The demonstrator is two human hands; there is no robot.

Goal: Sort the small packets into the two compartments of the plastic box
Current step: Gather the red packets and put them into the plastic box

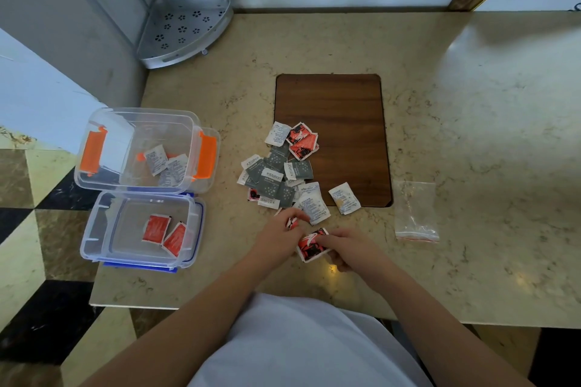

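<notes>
While both hands (309,237) pinch red packets (312,244), grey and white ones (278,177) lie heaped.

Both forearms are bare from the elbows down to the hands: the left hand (276,237) and the right hand (349,247) carry no gloves, rings, watch or bands. A plain white, smooth fabric garment (301,342) covers the torso below.

- One head-worn wide-angle view, looking steeply down and forward from close above the counter (471,135).
- Hands sit lower centre; wall fills the top.
</notes>
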